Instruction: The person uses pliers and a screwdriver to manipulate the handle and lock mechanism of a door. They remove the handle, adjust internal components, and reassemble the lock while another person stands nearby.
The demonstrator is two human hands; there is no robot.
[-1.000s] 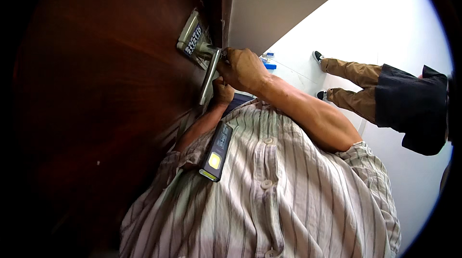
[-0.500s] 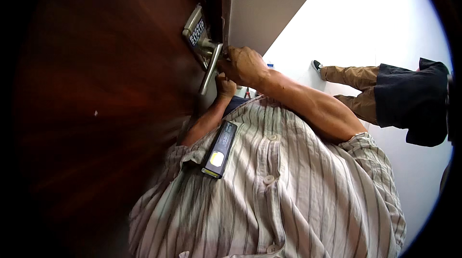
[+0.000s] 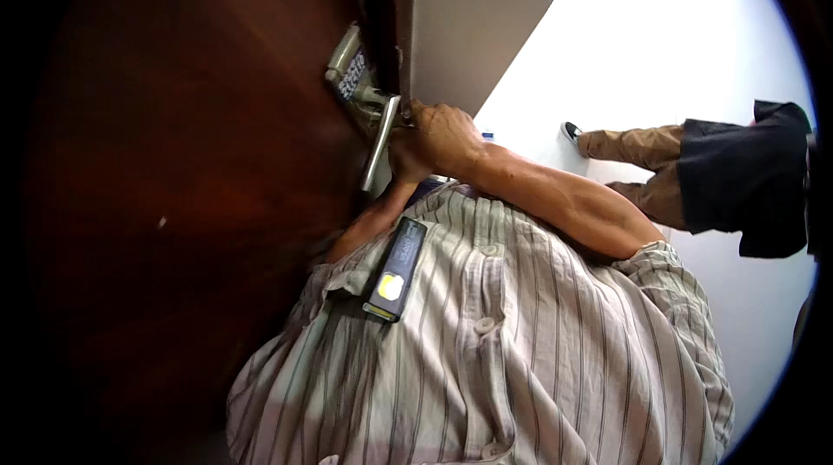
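Note:
My right hand [image 3: 449,137] is closed beside the edge of a dark brown wooden door [image 3: 200,161], its fingertips close to the lock area. My left hand [image 3: 409,158] is closed too, just below and partly behind the right hand. Whatever the fingers hold is hidden. A silver lever handle [image 3: 380,144] slants down in front of the left hand. Above it is the handle's metal backplate [image 3: 345,53], which bears a printed label [image 3: 350,76].
A grey wall or frame face [image 3: 486,14] rises beyond the door edge. On the pale floor [image 3: 685,40] at right stands another person [image 3: 737,170] in a dark top and brown trousers. A black work light [image 3: 397,270] is clipped to my striped shirt [image 3: 538,335].
My left hand has come up against the right hand, and both now overlap. The handle and my right hand sit slightly lower in view. Red-handled pliers seen below the hands are now hidden.

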